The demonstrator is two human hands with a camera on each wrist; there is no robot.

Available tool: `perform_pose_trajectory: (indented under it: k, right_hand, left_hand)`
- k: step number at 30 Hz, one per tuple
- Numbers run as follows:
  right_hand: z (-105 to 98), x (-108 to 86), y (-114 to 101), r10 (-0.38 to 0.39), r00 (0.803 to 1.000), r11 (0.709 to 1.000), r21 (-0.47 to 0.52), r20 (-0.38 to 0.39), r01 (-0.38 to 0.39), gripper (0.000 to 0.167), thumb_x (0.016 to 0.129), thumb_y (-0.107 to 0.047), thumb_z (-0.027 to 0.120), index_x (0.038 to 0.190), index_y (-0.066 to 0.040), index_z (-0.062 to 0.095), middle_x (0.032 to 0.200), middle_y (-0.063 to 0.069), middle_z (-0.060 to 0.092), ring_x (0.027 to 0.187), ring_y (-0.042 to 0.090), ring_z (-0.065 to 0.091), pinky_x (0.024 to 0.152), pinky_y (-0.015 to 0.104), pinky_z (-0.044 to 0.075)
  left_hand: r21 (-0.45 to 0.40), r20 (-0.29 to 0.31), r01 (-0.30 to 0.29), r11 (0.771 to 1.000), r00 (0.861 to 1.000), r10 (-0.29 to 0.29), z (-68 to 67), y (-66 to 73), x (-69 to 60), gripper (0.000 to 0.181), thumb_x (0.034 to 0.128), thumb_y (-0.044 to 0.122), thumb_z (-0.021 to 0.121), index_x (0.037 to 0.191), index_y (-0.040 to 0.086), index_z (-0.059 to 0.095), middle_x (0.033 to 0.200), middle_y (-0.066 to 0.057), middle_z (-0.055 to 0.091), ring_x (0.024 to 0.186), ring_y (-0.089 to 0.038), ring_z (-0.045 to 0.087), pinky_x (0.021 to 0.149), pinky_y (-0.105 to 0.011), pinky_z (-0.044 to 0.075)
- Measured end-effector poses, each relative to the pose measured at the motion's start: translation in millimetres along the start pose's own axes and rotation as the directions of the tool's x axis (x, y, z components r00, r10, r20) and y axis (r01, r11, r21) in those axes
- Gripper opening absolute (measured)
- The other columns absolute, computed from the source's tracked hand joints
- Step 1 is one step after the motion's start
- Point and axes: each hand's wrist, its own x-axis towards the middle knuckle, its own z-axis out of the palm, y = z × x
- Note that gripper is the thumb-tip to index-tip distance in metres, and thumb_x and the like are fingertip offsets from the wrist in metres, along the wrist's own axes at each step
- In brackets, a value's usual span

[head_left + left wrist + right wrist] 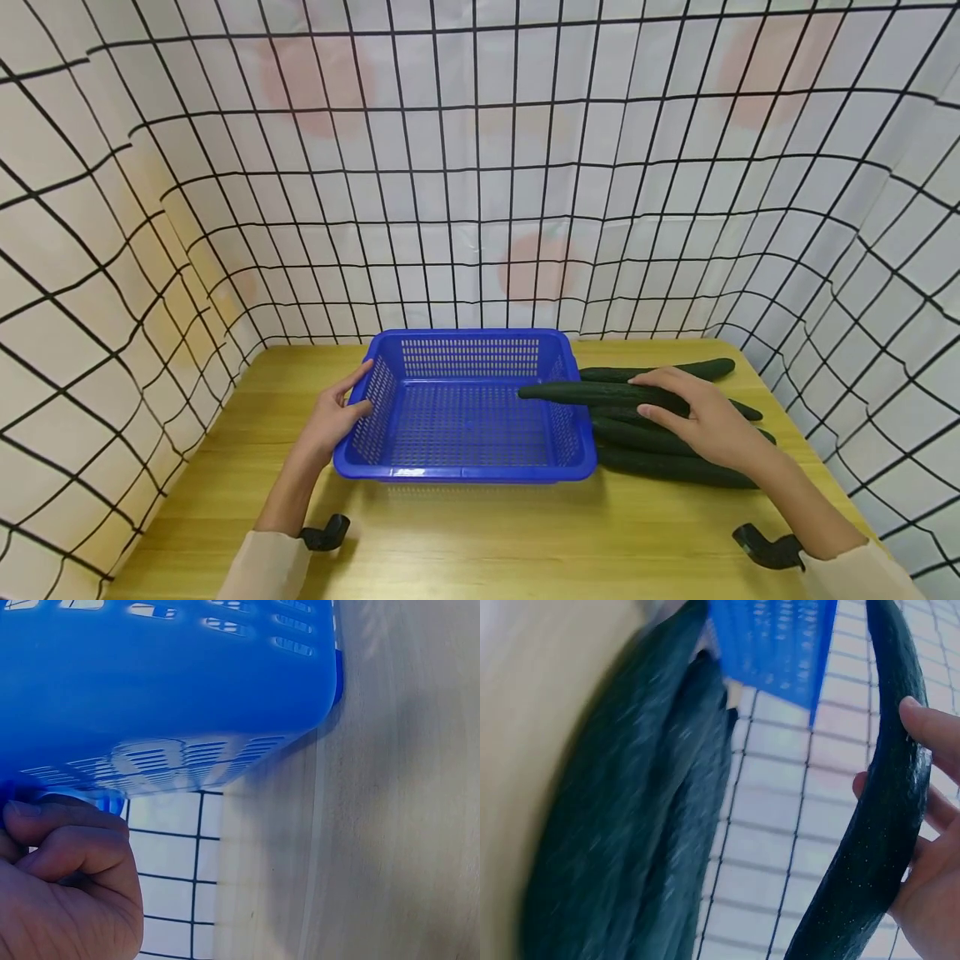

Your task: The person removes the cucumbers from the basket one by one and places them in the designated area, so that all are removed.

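A long dark green cucumber (600, 394) is held above the others in my right hand (708, 421), thumb on one side and fingers on the other. Its left end reaches over the right rim of a blue perforated plastic basket (465, 475). My left hand (337, 417) grips the basket's left rim, with curled fingers showing close up in the left wrist view. Several more cucumbers (667, 467) lie side by side on the table, right of the basket. In the right wrist view the held cucumber (889, 802) stands apart from the lying cucumbers (630, 795).
The basket stands on a yellow wood-grain table (450, 542). White sheeting with a black grid (480, 192) encloses the back and both sides. A black wrist mount (326, 533) juts from the left sleeve, another black mount (768, 548) from the right.
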Motion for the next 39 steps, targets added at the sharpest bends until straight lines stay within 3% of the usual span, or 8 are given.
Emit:
perform_pose_trajectory:
  k: [6,12,18,22,25,26,32,39]
  right_hand:
    - [-11.9,-25.1,21.0,0.003,0.999,0.996,-0.086,-0.036,-0.006,0.04,0.099,-0.024,0.069,0.139,-0.024,0.062,0.135,0.0,0.064,0.122,0.028,0.058,0.093,0.048,0.052]
    - [-20.3,-53.3,45.0,0.083,0.996,0.995,-0.059,-0.025,-0.085,0.042,0.099,-0.024,0.068,0.14,-0.025,0.061,0.139,0.011,0.062,0.125,0.035,0.051,0.091,0.059,0.047]
    - [-27.6,-83.5,62.0,0.168,0.984,0.982,-0.077,-0.058,-0.172,0.043,0.095,-0.024,0.074,0.137,-0.026,0.064,0.136,0.01,0.064,0.121,0.007,0.051,0.086,0.053,0.048]
    - [-25.6,-95.1,68.1,0.144,0.988,0.985,-0.088,-0.063,-0.15,0.042,0.093,-0.023,0.076,0.134,-0.026,0.066,0.129,0.007,0.067,0.117,-0.015,0.044,0.089,0.029,0.05]
    - [-16.2,-98.4,69.7,0.096,0.993,0.991,-0.084,-0.075,-0.102,0.04,0.091,-0.019,0.078,0.129,-0.026,0.068,0.123,0.002,0.07,0.115,-0.021,0.042,0.085,0.004,0.038]
    - [-11.7,-98.5,69.7,0.081,0.994,0.993,-0.083,-0.075,-0.087,0.04,0.091,-0.019,0.079,0.128,-0.026,0.069,0.122,0.001,0.07,0.114,-0.02,0.044,0.086,0.001,0.036]
    - [11.5,-100.3,66.6,0.04,0.998,0.996,-0.074,-0.055,-0.044,0.041,0.09,-0.017,0.079,0.128,-0.028,0.068,0.122,-0.007,0.068,0.112,-0.014,0.052,0.083,0.008,0.047]
    - [21.5,-106.7,60.4,0.046,0.999,0.992,-0.116,-0.028,-0.049,0.039,0.09,-0.022,0.079,0.126,-0.032,0.067,0.12,-0.012,0.067,0.109,-0.004,0.058,0.082,0.025,0.055]
  left_hand:
    - [0.004,-0.004,0.009,1.0,1.0,-0.009,0.2,-2.3,1.5,0.077,0.094,0.002,0.058,0.162,0.032,0.035,0.147,-0.036,0.047,0.081,-0.032,0.075,0.068,-0.044,0.065]
    - [-0.011,-0.004,0.012,1.0,1.0,-0.012,0.9,-1.7,1.0,0.078,0.0939,0.002,0.058,0.162,0.031,0.034,0.146,-0.036,0.048,0.083,-0.033,0.075,0.07,-0.044,0.065]
    - [-0.002,0.0,0.006,1.0,1.0,-0.006,2.8,0.0,-1.1,0.078,0.0938,0.002,0.059,0.162,0.03,0.035,0.146,-0.036,0.048,0.081,-0.031,0.075,0.069,-0.042,0.065]
    - [0.0,-0.01,0.007,1.0,1.0,-0.007,1.8,-0.1,-0.6,0.078,0.0936,0.002,0.059,0.162,0.03,0.035,0.141,-0.038,0.052,0.079,-0.031,0.075,0.068,-0.042,0.065]
    - [0.001,-0.008,0.009,1.0,1.0,-0.009,0.1,-0.9,1.0,0.077,0.0938,0.003,0.059,0.162,0.03,0.034,0.139,-0.039,0.053,0.08,-0.032,0.075,0.068,-0.043,0.065]
    - [0.003,-0.009,0.01,1.0,1.0,-0.01,-0.8,-1.1,1.1,0.077,0.0939,0.003,0.059,0.162,0.03,0.034,0.139,-0.039,0.053,0.08,-0.032,0.075,0.068,-0.043,0.065]
    - [0.017,-0.012,0.011,1.0,1.0,-0.011,-3.9,-1.8,-1.2,0.077,0.093,0.003,0.06,0.161,0.031,0.037,0.133,-0.038,0.058,0.077,-0.032,0.075,0.066,-0.042,0.065]
    - [0.02,-0.018,0.011,1.0,1.0,-0.011,-6.6,-2.8,-5.8,0.077,0.0927,0.003,0.059,0.16,0.032,0.038,0.135,-0.036,0.056,0.076,-0.03,0.074,0.066,-0.041,0.065]
